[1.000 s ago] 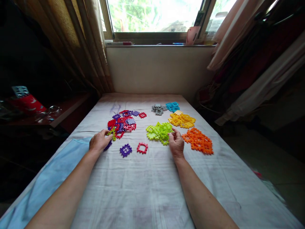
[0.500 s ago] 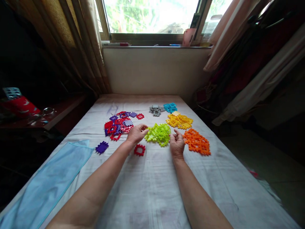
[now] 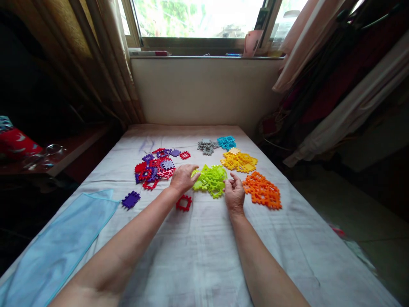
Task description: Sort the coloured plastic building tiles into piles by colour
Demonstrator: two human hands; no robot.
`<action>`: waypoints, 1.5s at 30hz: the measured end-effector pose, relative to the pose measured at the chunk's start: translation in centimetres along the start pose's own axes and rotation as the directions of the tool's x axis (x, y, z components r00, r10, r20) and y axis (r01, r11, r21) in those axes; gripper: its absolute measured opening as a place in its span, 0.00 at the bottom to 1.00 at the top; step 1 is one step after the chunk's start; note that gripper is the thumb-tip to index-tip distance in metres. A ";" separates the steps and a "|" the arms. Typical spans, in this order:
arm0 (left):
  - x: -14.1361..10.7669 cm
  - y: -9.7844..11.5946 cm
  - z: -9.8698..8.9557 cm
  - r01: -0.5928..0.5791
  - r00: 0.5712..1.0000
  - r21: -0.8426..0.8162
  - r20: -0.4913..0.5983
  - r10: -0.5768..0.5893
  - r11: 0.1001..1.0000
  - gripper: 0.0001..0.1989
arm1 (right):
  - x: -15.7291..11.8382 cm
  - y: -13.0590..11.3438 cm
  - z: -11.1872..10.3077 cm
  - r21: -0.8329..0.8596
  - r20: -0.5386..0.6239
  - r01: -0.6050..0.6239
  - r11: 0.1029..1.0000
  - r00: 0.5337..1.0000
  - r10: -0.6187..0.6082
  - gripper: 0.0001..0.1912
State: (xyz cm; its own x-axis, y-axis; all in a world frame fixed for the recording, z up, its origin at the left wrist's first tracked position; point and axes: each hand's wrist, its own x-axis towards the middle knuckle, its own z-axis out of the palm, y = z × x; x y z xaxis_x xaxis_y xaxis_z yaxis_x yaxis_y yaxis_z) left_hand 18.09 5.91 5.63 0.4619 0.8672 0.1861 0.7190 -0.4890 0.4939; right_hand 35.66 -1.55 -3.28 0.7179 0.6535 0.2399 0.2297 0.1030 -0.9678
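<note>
The left arm is slanting inward over the pale sheet, with the left hand bending at the left edge of the lime-green pile, thumb and fingertips standing apart. The right hand is facing it from the pile's right edge, fingers loosely curling; whether they are pinching a piece, I cannot tell. The pile is lying between both hands, left of the orange pieces.

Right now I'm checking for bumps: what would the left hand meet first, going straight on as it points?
Probably the lime-green pile, just beyond the left hand; depth is unclear, so they may touch.
</note>
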 end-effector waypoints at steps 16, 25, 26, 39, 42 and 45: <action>-9.9 -7.8 -1.7 -0.039 0.982 0.408 -0.152 0.110 0.912 0.14 | -2.4 -2.2 -0.2 -0.355 0.114 0.513 0.782 0.854 -0.508 0.20; -11.9 -8.9 -1.7 -0.060 0.962 0.332 -0.231 0.143 0.941 0.15 | -2.5 -2.5 2.3 -0.633 0.385 0.581 0.511 0.810 -0.443 0.42; -11.9 -9.0 -1.6 -0.065 0.963 0.326 -0.228 0.145 0.943 0.15 | -2.6 -2.5 2.8 -0.643 0.407 0.579 0.501 0.813 -0.417 0.42; -11.6 -10.4 -0.5 -0.084 0.918 0.238 -0.360 0.168 0.968 0.13 | 0.8 -4.2 6.3 -0.818 0.471 0.445 0.365 0.882 -0.021 0.39; -11.5 -10.4 -0.5 -0.084 0.919 0.217 -0.361 0.160 0.973 0.13 | 1.9 -3.8 7.1 -0.819 0.463 0.437 0.371 0.886 -0.021 0.39; -11.5 -10.5 -0.5 -0.082 0.919 0.197 -0.364 0.151 0.977 0.12 | 2.6 -3.6 7.7 -0.821 0.455 0.427 0.379 0.890 -0.018 0.37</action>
State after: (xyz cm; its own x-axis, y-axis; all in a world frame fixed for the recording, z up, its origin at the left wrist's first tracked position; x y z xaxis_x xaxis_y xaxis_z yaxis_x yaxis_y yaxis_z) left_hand 5.00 1.12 -1.25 0.3439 0.7578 0.5545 0.7671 -0.5673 0.2996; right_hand 31.60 5.56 0.23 0.3359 0.9212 0.1964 0.9332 -0.2972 -0.2021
